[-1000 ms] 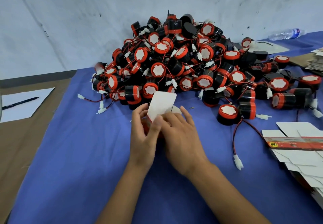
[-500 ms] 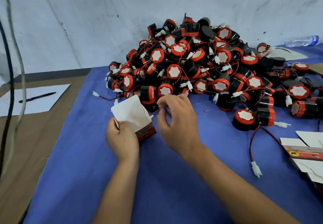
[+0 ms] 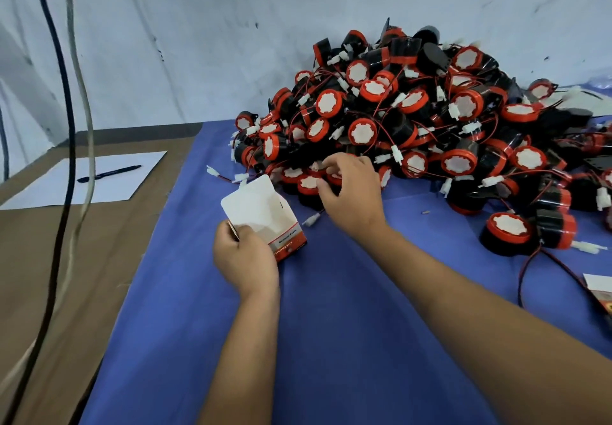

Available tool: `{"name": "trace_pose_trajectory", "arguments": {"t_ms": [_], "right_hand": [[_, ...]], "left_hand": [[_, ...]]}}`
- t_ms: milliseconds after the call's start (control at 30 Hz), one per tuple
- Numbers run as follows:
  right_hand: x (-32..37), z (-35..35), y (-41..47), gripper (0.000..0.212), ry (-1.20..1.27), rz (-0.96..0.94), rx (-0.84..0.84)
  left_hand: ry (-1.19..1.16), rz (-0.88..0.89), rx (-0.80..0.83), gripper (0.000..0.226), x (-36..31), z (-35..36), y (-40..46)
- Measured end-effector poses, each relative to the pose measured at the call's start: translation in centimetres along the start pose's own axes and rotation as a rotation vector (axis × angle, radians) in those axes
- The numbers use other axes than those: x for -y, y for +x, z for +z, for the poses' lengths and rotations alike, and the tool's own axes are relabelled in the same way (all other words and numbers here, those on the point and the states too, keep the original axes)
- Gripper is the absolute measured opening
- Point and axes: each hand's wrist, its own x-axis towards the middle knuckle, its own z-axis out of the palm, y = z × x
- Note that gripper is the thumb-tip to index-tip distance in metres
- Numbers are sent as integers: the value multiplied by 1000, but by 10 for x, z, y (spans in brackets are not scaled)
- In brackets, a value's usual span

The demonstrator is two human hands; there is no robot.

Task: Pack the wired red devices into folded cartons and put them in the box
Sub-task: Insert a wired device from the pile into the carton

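Your left hand (image 3: pixel 243 254) is gripping the carton (image 3: pixel 265 217), mouth open — right hand (image 3: pixel 351 192), fingers curled, is reaching into the device pile (image 3: pixel 414 119); whether it's holding one, can't tell.

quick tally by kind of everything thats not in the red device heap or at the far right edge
carton: 1
pen: 1
paper sheet: 1
hanging cables: 2
Total: 5
The left hand holds the carton.
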Motion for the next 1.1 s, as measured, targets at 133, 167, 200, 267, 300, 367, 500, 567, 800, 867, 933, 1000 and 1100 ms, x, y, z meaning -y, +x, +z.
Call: {"name": "trace_pose_trajectory", "arguments": {"t_ms": [133,167,200,267,300,367,500,567,800,867,933,1000,1100], "right_hand": [[5,-16,-4,61,-279,-282,239],[10,-15,-3,71,-325,-358,310],[16,-11,-3,78,-342,-405,382],[29,0,-2,86,-320,-441,524],[35,8,-2,88,-302,-453,595],[48,24,-6,90,-286,-436,719],[71,41,-7,61,-424,-334,719],[77,33,-8,55,-399,-256,768],[50,-48,-38,45,757,461,537],[40,-80,-47,64,1272,726,397],[33,-107,-53,73,1429,780,346],[35,-126,-59,63,1321,686,358],[53,-134,-67,42,1042,485,394]], "left_hand": [[-19,11,-113,24,-6,-5,-5],[-22,43,-168,21,-7,-7,-5],[-24,71,-230,17,-10,-11,-3],[-46,119,-343,10,-14,-18,2],[-63,137,-390,9,-15,-23,5],[-100,129,-462,11,-17,-28,11],[-107,71,-492,9,-16,-29,17],[-124,60,-490,7,-15,-29,18],[-194,-77,-219,12,-13,-19,15],[-151,-126,76,11,-11,-7,-1],[-52,-55,359,8,-9,5,-24],[48,65,528,8,-10,14,-44],[94,209,663,15,-13,20,-61]]}}
